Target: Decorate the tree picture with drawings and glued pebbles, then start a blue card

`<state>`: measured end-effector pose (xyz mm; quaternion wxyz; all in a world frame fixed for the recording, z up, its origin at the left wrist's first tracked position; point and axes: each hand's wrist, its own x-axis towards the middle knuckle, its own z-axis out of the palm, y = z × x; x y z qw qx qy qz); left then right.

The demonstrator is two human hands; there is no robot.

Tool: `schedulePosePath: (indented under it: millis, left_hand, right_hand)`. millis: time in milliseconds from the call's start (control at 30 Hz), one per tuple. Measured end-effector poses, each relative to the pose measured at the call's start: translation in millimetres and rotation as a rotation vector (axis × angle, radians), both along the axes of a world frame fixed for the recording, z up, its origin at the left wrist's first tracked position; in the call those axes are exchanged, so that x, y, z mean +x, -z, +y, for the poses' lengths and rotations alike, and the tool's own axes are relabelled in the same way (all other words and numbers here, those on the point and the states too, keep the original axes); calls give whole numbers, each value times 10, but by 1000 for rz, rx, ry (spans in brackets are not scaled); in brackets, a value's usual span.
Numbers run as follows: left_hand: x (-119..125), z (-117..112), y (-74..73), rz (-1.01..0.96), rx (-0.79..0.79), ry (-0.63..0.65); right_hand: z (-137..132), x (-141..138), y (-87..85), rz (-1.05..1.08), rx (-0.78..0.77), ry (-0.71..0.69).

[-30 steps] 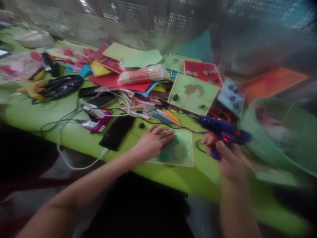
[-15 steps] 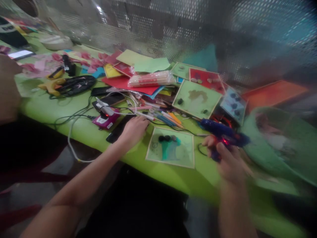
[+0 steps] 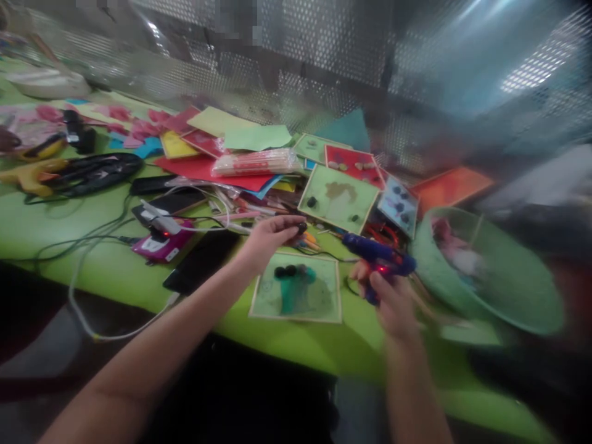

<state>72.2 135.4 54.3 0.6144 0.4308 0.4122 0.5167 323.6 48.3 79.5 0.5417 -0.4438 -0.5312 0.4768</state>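
Observation:
My left hand is closed, its fingertips pinching a small dark pebble above the top edge of a pale green picture card. On that card lie several dark round pebbles in a row over a teal painted patch. My right hand is wrapped round the handle of a blue glue gun with a red light lit on it. The gun's nozzle points left, toward the pebble and apart from it. Pens under my left hand are partly hidden.
A purple power adapter with cables and a black phone lie to the left. Behind are a packet of sticks, coloured papers and a green card with pebbles. A green basin stands at the right.
My left hand has risen from among the pens and moved right, with a dark pebble now showing in its fingertips. The glue gun stays in my right hand. The view has swung right.

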Motion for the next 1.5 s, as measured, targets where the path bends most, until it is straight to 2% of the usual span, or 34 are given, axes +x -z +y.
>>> schedulePosePath:
  millis: [100,200,467,667,867,1000,1133,1233,1367,1500]
  left_hand:
    - [198,16,-66,-104,-29,58]
    - [287,11,-54,-86,-23,84]
    - [238,-68,120,-45,-47,119]
    - [200,-121,131,-17,-38,113]
    - [220,-182,59,-35,-106,173]
    - [352,-250,53,-62,-49,206]
    - [545,-334,128,-77,-41,262]
    - [642,-378,226,-1,23,262]
    - [681,-398,342,67,91,232]
    - [675,-410,348,63,64,222]
  right_hand:
    - [11,5,33,-23,-8,16]
    - [25,2,85,-47,-30,9]
    - [36,1,199,-86,-99,-4]
    - [58,2,216,-97,-97,38]
    - [112,-70,172,-47,-53,217]
    - [146,-146,183,-26,-77,343]
    - [170,-195,242,-61,-86,335]
    - [185,-225,250,-75,-97,329]
    - [193,-260,220,-69,-115,350]
    - [182,-261,217,-67,-100,349]
